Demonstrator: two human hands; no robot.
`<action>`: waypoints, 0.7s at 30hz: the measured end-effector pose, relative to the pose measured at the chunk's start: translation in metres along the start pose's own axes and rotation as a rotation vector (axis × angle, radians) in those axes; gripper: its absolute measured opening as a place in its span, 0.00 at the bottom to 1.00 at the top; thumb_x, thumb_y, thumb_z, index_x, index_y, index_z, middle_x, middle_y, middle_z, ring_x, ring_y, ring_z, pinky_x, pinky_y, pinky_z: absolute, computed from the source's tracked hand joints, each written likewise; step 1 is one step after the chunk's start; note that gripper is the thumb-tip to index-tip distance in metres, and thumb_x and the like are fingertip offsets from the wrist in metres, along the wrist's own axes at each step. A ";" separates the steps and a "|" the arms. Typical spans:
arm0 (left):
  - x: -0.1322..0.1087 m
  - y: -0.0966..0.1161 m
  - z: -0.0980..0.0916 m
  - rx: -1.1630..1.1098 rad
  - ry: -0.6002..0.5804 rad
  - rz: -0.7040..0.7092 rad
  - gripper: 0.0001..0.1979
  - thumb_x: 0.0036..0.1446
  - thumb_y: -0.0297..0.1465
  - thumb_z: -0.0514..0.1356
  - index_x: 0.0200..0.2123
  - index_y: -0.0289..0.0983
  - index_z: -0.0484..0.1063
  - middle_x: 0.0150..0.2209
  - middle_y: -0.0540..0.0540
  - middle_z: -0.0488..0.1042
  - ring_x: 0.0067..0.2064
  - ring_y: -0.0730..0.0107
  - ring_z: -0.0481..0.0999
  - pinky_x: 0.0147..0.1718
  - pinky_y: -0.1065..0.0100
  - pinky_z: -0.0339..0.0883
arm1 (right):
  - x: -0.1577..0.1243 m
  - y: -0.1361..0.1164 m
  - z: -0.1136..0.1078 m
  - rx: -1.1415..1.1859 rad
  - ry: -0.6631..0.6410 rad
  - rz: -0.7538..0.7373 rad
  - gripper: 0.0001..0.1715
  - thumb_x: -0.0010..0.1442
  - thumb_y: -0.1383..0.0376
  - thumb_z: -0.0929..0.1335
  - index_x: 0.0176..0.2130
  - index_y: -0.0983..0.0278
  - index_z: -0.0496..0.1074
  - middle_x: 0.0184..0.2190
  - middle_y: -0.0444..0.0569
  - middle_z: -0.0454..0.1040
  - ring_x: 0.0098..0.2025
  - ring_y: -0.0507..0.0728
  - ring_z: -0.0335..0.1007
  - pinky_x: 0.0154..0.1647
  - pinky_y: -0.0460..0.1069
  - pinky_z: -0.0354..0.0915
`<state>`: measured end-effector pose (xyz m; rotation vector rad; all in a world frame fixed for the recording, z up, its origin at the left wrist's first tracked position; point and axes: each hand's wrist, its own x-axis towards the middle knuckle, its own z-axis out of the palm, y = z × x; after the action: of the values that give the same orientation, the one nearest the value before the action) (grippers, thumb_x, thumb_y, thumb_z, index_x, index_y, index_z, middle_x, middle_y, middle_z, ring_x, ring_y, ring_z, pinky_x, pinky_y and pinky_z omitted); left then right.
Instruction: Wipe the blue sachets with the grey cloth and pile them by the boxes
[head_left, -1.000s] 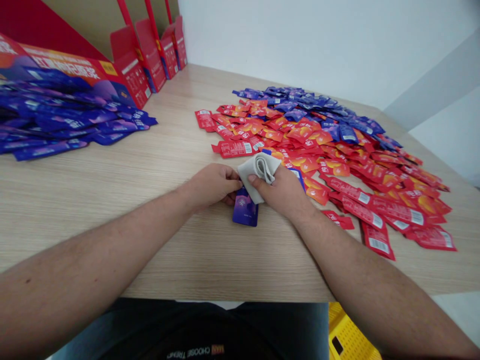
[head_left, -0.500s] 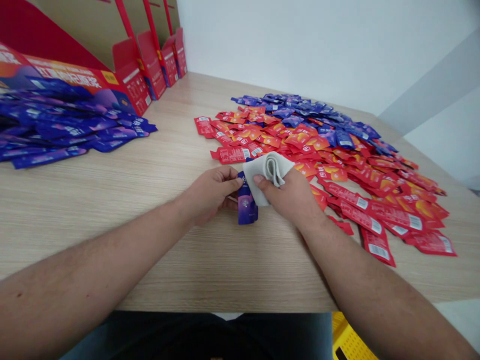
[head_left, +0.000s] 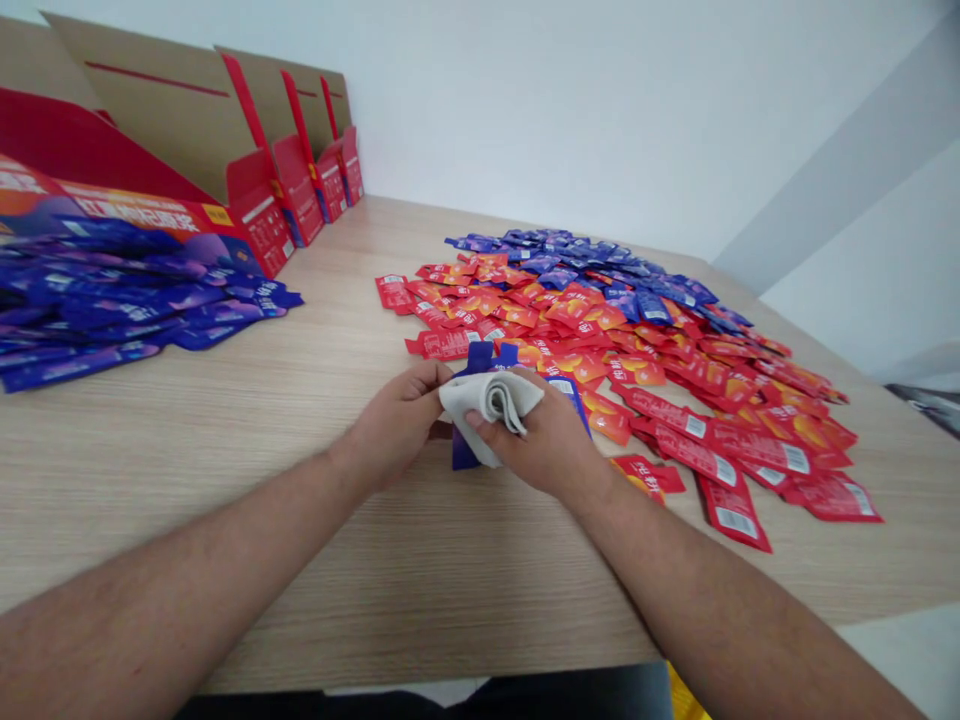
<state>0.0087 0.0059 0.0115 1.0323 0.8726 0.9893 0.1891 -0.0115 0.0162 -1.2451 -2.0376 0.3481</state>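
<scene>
My left hand [head_left: 405, 415] pinches the left edge of a blue-purple sachet [head_left: 463, 455], its fingertips partly hidden behind it. A folded pale grey cloth [head_left: 487, 395] is gripped in my right hand [head_left: 547, 440] and lies over the sachet's front. Two blue tops stick up beyond the cloth, so more than one sachet may be there. More blue packaging with a white label [head_left: 566, 388] shows past my right knuckles; whether I hold it, I cannot tell. Just behind my hands spreads a pile of red-orange sachets [head_left: 585, 310].
Blue-purple sachets [head_left: 652, 290] cover the far side of the red pile. Another heap of blue sachets [head_left: 135, 290] lies at the left, before open red cardboard boxes [head_left: 259, 215] standing in a row. A white wall [head_left: 562, 120] rises behind the wooden table [head_left: 420, 600].
The view has tilted up, so the table sits lower in the picture. The cloth now covers most of the held sachet's front, and blue tops show beyond it.
</scene>
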 end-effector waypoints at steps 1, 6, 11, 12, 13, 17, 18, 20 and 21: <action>0.000 0.000 0.000 -0.001 0.009 0.004 0.09 0.54 0.29 0.65 0.28 0.37 0.66 0.27 0.52 0.71 0.29 0.73 0.72 0.29 0.70 0.73 | 0.000 0.000 0.000 0.004 0.012 0.015 0.09 0.64 0.57 0.69 0.41 0.59 0.75 0.39 0.49 0.81 0.42 0.59 0.77 0.43 0.52 0.71; 0.001 0.000 -0.001 0.001 0.029 -0.002 0.09 0.52 0.30 0.66 0.28 0.37 0.66 0.27 0.52 0.71 0.29 0.73 0.71 0.28 0.70 0.72 | 0.000 0.003 0.002 -0.004 0.000 0.011 0.10 0.64 0.57 0.69 0.43 0.58 0.76 0.39 0.48 0.81 0.41 0.59 0.77 0.43 0.52 0.71; 0.000 0.000 0.000 0.003 0.059 0.000 0.11 0.51 0.31 0.66 0.27 0.37 0.65 0.24 0.54 0.68 0.26 0.75 0.68 0.26 0.71 0.70 | 0.001 0.005 0.002 -0.006 0.033 0.061 0.10 0.65 0.58 0.68 0.43 0.58 0.75 0.38 0.48 0.81 0.41 0.59 0.77 0.43 0.53 0.71; 0.000 0.000 0.000 0.001 0.065 0.000 0.11 0.51 0.31 0.66 0.27 0.37 0.65 0.24 0.54 0.67 0.25 0.75 0.67 0.25 0.71 0.69 | 0.001 0.005 0.002 -0.003 0.028 0.056 0.09 0.65 0.58 0.68 0.43 0.58 0.75 0.37 0.48 0.81 0.41 0.59 0.77 0.43 0.52 0.71; 0.000 0.000 0.000 -0.002 0.057 -0.004 0.10 0.51 0.30 0.66 0.27 0.37 0.65 0.24 0.54 0.68 0.25 0.75 0.67 0.25 0.72 0.69 | 0.001 0.005 0.002 -0.005 0.022 0.031 0.09 0.65 0.57 0.68 0.43 0.59 0.75 0.38 0.48 0.80 0.41 0.59 0.77 0.43 0.52 0.70; -0.001 0.001 0.001 0.004 0.032 -0.011 0.09 0.50 0.29 0.66 0.27 0.37 0.66 0.24 0.52 0.70 0.26 0.74 0.69 0.25 0.72 0.69 | 0.000 0.006 0.002 -0.013 0.002 0.000 0.11 0.64 0.55 0.70 0.42 0.59 0.76 0.38 0.49 0.80 0.41 0.59 0.76 0.43 0.52 0.70; -0.001 0.001 0.001 0.000 0.054 -0.006 0.10 0.50 0.30 0.66 0.27 0.37 0.66 0.24 0.53 0.69 0.26 0.74 0.69 0.25 0.71 0.69 | 0.000 0.007 0.002 -0.012 0.010 0.030 0.10 0.65 0.56 0.69 0.43 0.59 0.76 0.38 0.48 0.80 0.41 0.59 0.76 0.43 0.52 0.71; -0.001 0.001 0.001 -0.013 0.095 -0.002 0.10 0.50 0.31 0.66 0.27 0.37 0.66 0.25 0.53 0.69 0.26 0.74 0.68 0.25 0.70 0.70 | 0.000 0.008 0.003 -0.017 0.019 0.056 0.10 0.65 0.57 0.69 0.44 0.58 0.76 0.38 0.48 0.80 0.41 0.59 0.76 0.43 0.52 0.71; -0.001 0.001 0.001 -0.021 0.098 -0.003 0.10 0.49 0.30 0.67 0.27 0.37 0.66 0.25 0.53 0.69 0.26 0.74 0.68 0.25 0.71 0.70 | 0.000 0.008 0.003 -0.020 0.020 0.032 0.10 0.65 0.57 0.69 0.44 0.58 0.76 0.39 0.48 0.80 0.42 0.59 0.77 0.44 0.52 0.71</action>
<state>0.0090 0.0046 0.0134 0.9710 0.9420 1.0517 0.1919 -0.0072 0.0099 -1.2892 -2.0111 0.3302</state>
